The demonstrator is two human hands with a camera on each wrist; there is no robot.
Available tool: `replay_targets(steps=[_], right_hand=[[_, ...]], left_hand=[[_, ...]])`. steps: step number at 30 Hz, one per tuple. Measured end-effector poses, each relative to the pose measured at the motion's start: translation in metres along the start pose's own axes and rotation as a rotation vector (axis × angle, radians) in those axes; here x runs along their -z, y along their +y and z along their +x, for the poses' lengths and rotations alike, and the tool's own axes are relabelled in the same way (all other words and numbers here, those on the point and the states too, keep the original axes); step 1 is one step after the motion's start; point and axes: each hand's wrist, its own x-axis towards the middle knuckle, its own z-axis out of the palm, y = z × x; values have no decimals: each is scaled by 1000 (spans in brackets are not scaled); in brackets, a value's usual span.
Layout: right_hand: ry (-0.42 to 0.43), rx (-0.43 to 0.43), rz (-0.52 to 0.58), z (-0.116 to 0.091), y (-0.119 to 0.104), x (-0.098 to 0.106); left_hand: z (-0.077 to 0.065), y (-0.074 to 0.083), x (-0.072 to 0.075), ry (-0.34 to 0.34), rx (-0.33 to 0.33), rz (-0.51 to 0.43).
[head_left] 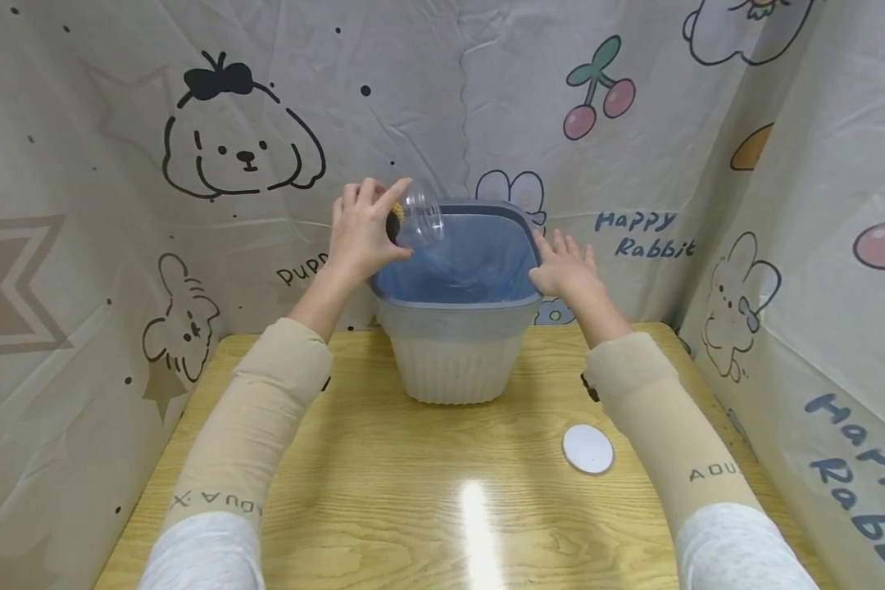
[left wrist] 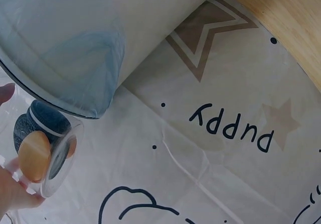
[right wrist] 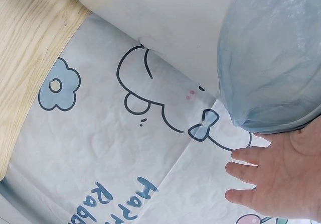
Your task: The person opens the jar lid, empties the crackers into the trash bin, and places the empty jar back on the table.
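My left hand [head_left: 361,229] grips a clear jar [head_left: 424,211] by its base end, tipped sideways with the mouth toward the bin's left rim. In the left wrist view, smooth dark stones [left wrist: 48,119] and an orange-tan stone [left wrist: 34,156] lie inside the jar's bottom. Below it stands a pale ribbed trash bin [head_left: 457,360] with a grey-blue rim, lined with a blue plastic bag [head_left: 472,258]. At the bin's right rim is my right hand [head_left: 568,269], its fingers spread and straight; the right wrist view has the palm against the bag-covered edge [right wrist: 281,128].
A white round disc [head_left: 587,448] lies flat on the wooden table [head_left: 383,492], right of the middle. Printed cloth [head_left: 413,98] with cartoon drawings hangs behind and on both sides, close to the bin's back.
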Motion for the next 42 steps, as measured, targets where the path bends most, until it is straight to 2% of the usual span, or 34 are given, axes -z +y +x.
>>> replay_targets(steps=[16,27,33,42], right_hand=[[-6,4,-5,0,1,-1],[2,7,0,1,0,-1],[8,7,-1,2,0,-1],[2,4,-5,2,0,-1]], left_hand=[[2,6,-5,-39,-70,109],[5,8,-7,-31,-156,166],[3,9,-10,-24,-220,237],[3,10,-9,-59,-260,339]])
